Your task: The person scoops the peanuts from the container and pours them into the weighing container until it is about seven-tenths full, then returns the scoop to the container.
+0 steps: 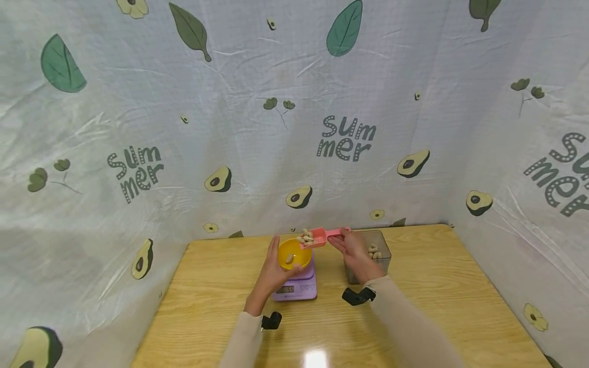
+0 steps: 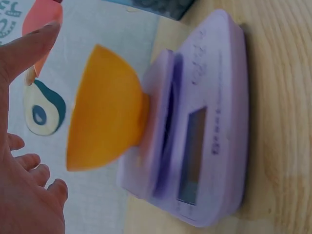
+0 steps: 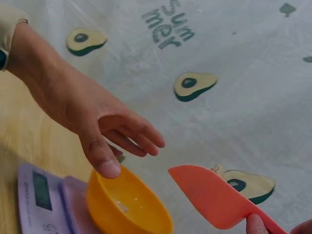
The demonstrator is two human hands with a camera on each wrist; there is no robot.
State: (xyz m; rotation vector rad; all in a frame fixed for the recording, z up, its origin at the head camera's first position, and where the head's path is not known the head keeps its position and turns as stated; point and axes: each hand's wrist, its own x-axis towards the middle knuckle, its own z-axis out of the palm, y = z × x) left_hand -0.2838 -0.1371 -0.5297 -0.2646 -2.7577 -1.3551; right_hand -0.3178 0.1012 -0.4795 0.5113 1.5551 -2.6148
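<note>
A yellow bowl (image 1: 304, 258) stands on a lilac digital scale (image 1: 306, 292), with a pale nut-like piece inside it. My left hand (image 1: 272, 275) is beside and above the bowl, fingers spread; in the left wrist view a gap separates this hand from the bowl (image 2: 107, 112). By its handle, my right hand (image 1: 356, 253) grips a pink scoop (image 1: 319, 236), held over the bowl's right rim. Several pale nut-like pieces (image 1: 306, 238) lie in the scoop's front. The right wrist view shows the scoop (image 3: 209, 195) from its side, its contents mostly hidden.
Behind my right forearm stands a grey see-through container (image 1: 384, 244) holding several similar pale pieces (image 1: 375, 252). Everything rests on a wooden table (image 1: 221, 286). A printed sheet (image 1: 257, 168) hangs behind the table and along both sides.
</note>
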